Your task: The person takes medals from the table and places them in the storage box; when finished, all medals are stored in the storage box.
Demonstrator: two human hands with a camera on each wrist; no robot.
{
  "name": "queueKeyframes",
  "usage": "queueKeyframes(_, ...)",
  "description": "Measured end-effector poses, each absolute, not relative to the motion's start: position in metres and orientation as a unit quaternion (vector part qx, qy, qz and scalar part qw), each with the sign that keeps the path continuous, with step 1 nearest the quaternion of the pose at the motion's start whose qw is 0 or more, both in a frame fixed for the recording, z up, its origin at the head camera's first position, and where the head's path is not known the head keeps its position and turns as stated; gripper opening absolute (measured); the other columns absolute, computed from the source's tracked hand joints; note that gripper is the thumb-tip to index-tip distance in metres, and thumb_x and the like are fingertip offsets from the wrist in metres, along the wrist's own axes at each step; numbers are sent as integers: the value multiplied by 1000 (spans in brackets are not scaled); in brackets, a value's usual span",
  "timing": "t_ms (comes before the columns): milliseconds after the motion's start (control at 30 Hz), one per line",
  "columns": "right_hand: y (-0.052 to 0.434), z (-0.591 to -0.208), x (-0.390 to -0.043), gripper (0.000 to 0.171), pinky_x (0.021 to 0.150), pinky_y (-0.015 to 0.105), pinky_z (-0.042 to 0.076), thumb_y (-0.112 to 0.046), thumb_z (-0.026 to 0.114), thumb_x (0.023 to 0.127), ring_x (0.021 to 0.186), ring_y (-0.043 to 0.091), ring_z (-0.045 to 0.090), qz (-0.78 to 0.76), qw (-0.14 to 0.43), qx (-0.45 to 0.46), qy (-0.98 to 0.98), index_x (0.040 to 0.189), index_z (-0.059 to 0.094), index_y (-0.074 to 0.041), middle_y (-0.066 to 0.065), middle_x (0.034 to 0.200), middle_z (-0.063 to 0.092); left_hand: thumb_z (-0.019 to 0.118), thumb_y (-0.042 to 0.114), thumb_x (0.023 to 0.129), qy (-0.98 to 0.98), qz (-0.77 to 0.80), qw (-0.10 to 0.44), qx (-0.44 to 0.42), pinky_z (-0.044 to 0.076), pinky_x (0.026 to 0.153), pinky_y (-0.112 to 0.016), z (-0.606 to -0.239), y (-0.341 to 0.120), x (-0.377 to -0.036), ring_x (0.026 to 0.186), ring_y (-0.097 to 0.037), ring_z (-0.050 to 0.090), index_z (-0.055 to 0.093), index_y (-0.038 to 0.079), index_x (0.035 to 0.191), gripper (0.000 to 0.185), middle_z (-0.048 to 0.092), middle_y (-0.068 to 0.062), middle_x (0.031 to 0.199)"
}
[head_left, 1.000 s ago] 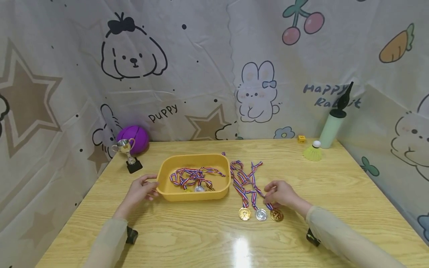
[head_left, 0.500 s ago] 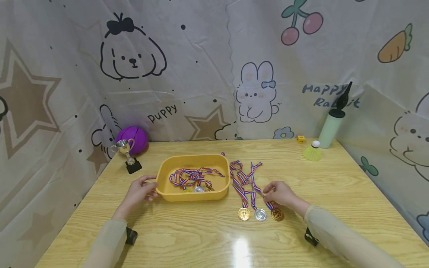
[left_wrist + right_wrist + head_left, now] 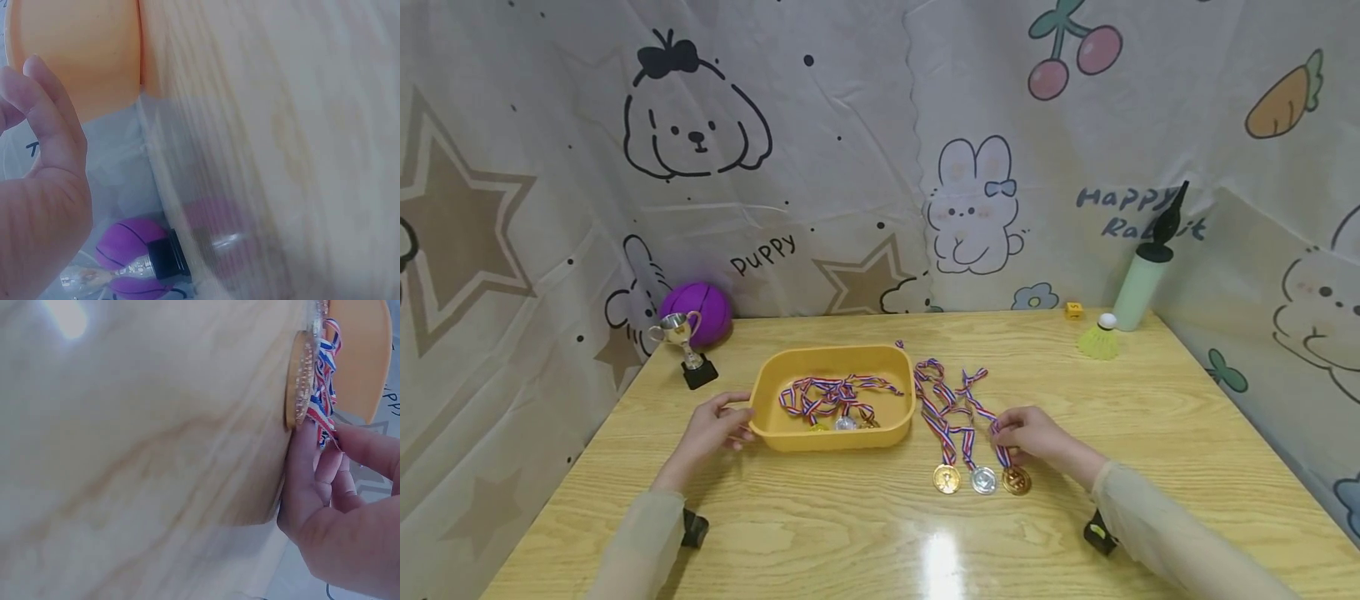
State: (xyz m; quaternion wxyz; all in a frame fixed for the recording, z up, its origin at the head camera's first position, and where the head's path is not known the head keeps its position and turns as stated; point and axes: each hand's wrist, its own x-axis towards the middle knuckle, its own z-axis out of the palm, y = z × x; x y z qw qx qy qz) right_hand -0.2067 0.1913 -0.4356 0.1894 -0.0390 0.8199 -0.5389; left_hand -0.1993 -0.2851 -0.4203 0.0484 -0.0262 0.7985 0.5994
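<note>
My left hand (image 3: 713,423) touches the left end of a yellow plastic basin (image 3: 832,438), its fingers loosely bent against the outer wall (image 3: 81,50). Inside lie tangled striped ribbons (image 3: 820,392) with a silver medal (image 3: 846,423) and parts of gold-coloured ones. To the right of the basin, a gold medal (image 3: 947,479), a silver medal (image 3: 983,480) and a bronze medal (image 3: 1017,480) lie in a row, red-white-blue ribbons stretching away behind them. My right hand (image 3: 1028,433) pinches the bronze medal's ribbon (image 3: 322,419) between thumb and fingers, just above the disc.
A trophy cup (image 3: 688,346) and a purple ball (image 3: 703,310) stand at the back left. Toward the back right are a yellow shuttlecock (image 3: 1099,340), a small yellow die (image 3: 1073,311) and a pale green pump (image 3: 1141,283). A printed cloth (image 3: 850,167) hangs behind the table.
The bronze medal has shifted slightly left, nearer the silver one. Its ribbon's far end has drawn in, and the ribbon lies differently under my right hand. My left hand stays at the basin.
</note>
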Motion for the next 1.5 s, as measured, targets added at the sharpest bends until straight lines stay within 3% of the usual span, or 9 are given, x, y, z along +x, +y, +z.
queueKeyframes(333, 200, -429, -209, 18, 59, 17, 49, -2, 59, 90, 68, 6, 53, -590, 187, -57, 783, 102, 56, 11, 1, 84, 57, 56, 13, 95, 805, 587, 64, -53, 53, 53, -20, -417, -285, -201, 61, -6, 64, 39, -6, 138, 49, 67, 6, 74)
queueKeyframes(533, 207, -427, -209, 17, 67, 23, 56, -3, 53, 95, 78, 10, 65, -638, 223, -49, 735, 106, 50, 9, 5, 90, 65, 55, 13, 96, 807, 585, 65, -53, 53, 53, -20, -417, -285, -201, 62, -7, 65, 39, -6, 138, 49, 67, 5, 75)
queueKeyframes(733, 206, -429, -209, 20, 77, 27, 58, 0, 47, 97, 82, 12, 68, -662, 236, -41, 710, 111, 42, 14, 7, 91, 59, 56, 14, 95, 808, 583, 69, -55, 53, 54, -20, -416, -284, -201, 62, -6, 64, 38, -5, 139, 51, 66, 7, 73)
queueKeyframes(967, 208, -432, -208, 15, 70, 24, 58, -1, 50, 95, 76, 11, 68, -655, 226, -44, 720, 106, 47, 10, 6, 88, 61, 55, 13, 95, 810, 581, 66, -53, 53, 54, -20, -415, -284, -201, 62, -6, 64, 38, -5, 139, 51, 66, 8, 72)
queueKeyframes(1367, 207, -426, -207, 17, 77, 26, 58, 1, 52, 94, 81, 11, 68, -670, 200, -32, 714, 106, 48, 11, 7, 91, 63, 55, 13, 96, 809, 581, 67, -51, 53, 54, -20, -417, -286, -201, 62, -5, 64, 38, -5, 139, 50, 66, 9, 72)
queueKeyframes(1500, 207, -422, -208, 19, 61, 18, 55, -3, 55, 94, 79, 9, 69, -660, 188, -12, 728, 109, 49, 9, 4, 89, 67, 55, 13, 96, 809, 581, 67, -52, 53, 53, -20, -418, -286, -201, 61, -5, 64, 38, -5, 139, 50, 66, 9, 72)
